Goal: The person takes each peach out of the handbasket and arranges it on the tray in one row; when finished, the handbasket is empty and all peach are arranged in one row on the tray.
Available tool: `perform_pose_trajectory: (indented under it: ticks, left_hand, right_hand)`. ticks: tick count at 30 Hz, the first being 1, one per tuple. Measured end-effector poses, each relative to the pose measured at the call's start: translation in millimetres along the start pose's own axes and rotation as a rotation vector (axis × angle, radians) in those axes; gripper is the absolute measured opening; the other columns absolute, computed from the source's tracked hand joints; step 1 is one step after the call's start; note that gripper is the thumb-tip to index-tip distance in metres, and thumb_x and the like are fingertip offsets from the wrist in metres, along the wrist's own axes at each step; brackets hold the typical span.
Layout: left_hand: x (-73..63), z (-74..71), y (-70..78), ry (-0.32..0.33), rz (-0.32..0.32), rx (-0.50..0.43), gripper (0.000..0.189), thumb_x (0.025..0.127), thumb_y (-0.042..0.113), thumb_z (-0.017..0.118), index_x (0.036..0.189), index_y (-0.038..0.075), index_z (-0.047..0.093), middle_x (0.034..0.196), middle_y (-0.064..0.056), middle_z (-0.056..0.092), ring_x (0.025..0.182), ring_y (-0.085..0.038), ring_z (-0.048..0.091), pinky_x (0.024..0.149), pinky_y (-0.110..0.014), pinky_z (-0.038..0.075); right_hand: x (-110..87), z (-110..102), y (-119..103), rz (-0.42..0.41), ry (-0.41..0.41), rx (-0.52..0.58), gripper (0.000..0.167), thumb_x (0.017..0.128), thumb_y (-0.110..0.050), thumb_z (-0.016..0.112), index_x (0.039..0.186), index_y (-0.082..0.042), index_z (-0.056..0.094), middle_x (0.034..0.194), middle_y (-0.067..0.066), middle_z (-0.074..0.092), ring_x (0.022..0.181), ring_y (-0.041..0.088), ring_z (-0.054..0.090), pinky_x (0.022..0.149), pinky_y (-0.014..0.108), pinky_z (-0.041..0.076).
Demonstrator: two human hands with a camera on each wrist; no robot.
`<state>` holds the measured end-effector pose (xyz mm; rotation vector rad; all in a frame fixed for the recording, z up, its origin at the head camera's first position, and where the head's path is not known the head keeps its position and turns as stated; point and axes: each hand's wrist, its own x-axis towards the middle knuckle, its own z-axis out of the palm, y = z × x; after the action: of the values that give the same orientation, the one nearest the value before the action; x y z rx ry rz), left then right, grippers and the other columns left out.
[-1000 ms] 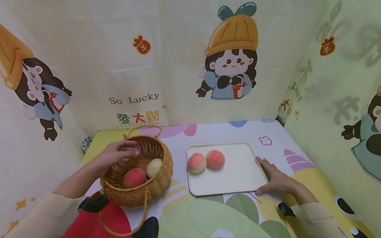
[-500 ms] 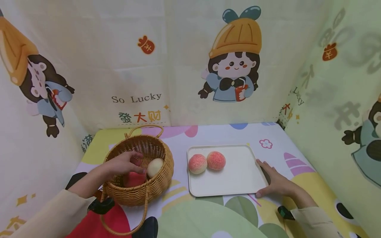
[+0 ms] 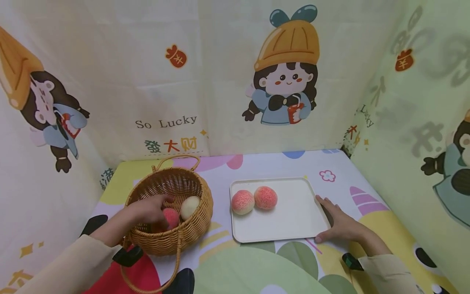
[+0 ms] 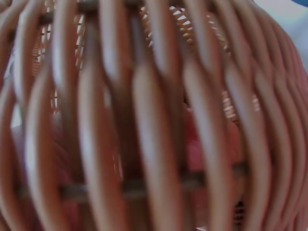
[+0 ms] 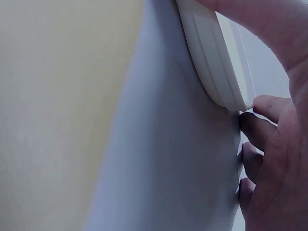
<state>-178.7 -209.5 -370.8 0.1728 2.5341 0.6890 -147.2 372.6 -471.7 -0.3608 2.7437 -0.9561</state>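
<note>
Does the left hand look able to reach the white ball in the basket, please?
Probably yes: the left hand is inside the basket, and nothing covers the white ball from above. The red ball, beside it, may be a little in the way.

The table [image 3: 279,168] is covered with a multicoloured printed cloth [image 3: 253,265]. A wicker basket [image 3: 198,223] is positioned near the left edge; a white rectangular tray [image 3: 295,214] is placed between basket and right edge.
</note>
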Motion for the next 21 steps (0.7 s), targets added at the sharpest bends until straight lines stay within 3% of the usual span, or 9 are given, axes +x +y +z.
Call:
perform_pose_trajectory:
  ticks: [3, 6, 11, 13, 17, 19, 21]
  left_hand:
    - [-2.8, 0.0, -1.9, 0.038, 0.027, -0.048, 0.082, 0.070, 0.010, 0.087, 0.139, -0.010, 0.047, 0.116, -0.020, 0.062, 0.103, -0.032, 0.061, 0.080, -0.043, 0.054]
    - [-4.7, -1.6, -4.0, 0.093, 0.082, -0.138, 0.068, 0.078, 0.019, 0.081, 0.133, -0.010, 0.054, 0.113, -0.018, 0.064, 0.100, -0.029, 0.061, 0.078, -0.040, 0.054]
    - [-2.4, -9.0, -4.6, 0.176, 0.099, -0.355, 0.054, 0.097, 0.039, 0.058, 0.131, -0.003, 0.060, 0.116, -0.016, 0.063, 0.101, -0.027, 0.057, 0.078, -0.039, 0.051]
    - [-1.0, -11.9, -4.0, 0.171, 0.095, -0.488, 0.057, 0.102, 0.045, 0.048, 0.134, -0.001, 0.056, 0.119, -0.017, 0.060, 0.099, -0.027, 0.059, 0.078, -0.039, 0.052]
    - [0.9, -16.5, -2.7, 0.094, 0.130, -0.750, 0.063, 0.104, 0.057, 0.036, 0.138, 0.004, 0.043, 0.110, -0.015, 0.064, 0.091, -0.036, 0.067, 0.082, -0.043, 0.052]
    - [1.0, -17.9, -2.9, 0.049, 0.159, -0.824, 0.068, 0.103, 0.061, 0.034, 0.141, 0.005, 0.037, 0.110, -0.015, 0.065, 0.094, -0.042, 0.069, 0.090, -0.046, 0.049]
    - [0.4, -18.2, -3.2, 0.049, 0.158, -0.819, 0.071, 0.103, 0.061, 0.039, 0.144, 0.004, 0.035, 0.113, -0.013, 0.065, 0.098, -0.038, 0.069, 0.093, -0.045, 0.047]
  right_hand:
    - [1.0, 0, 0, -0.002, -0.003, -0.005, 0.130, 0.063, -0.039, 0.096, 0.160, -0.003, 0.018, 0.157, 0.043, 0.006, 0.135, 0.072, -0.001, 0.101, 0.082, 0.008]
    - [1.6, 1, 0, -0.006, -0.003, -0.004, 0.130, 0.063, -0.038, 0.097, 0.160, -0.002, 0.018, 0.156, 0.043, 0.006, 0.135, 0.073, -0.001, 0.101, 0.082, 0.008]
    - [1.1, 0, 0, -0.005, -0.001, -0.002, 0.129, 0.062, -0.037, 0.097, 0.160, -0.002, 0.019, 0.156, 0.043, 0.006, 0.135, 0.073, -0.001, 0.100, 0.083, 0.008]
    - [0.5, 0, 0, -0.002, -0.004, -0.008, 0.129, 0.063, -0.037, 0.096, 0.160, -0.003, 0.018, 0.157, 0.043, 0.006, 0.134, 0.074, -0.001, 0.099, 0.083, 0.009]
    - [-0.6, -1, -1, 0.005, -0.006, -0.014, 0.128, 0.063, -0.037, 0.096, 0.160, -0.004, 0.018, 0.157, 0.042, 0.007, 0.133, 0.075, 0.000, 0.098, 0.084, 0.011]
    - [-0.8, -1, -2, 0.007, -0.007, -0.013, 0.128, 0.064, -0.037, 0.096, 0.160, -0.004, 0.018, 0.157, 0.042, 0.007, 0.133, 0.075, 0.000, 0.098, 0.084, 0.011]
    - [-0.7, -1, -3, 0.006, -0.008, -0.010, 0.128, 0.064, -0.037, 0.096, 0.160, -0.003, 0.018, 0.157, 0.042, 0.006, 0.133, 0.075, -0.001, 0.098, 0.084, 0.010]
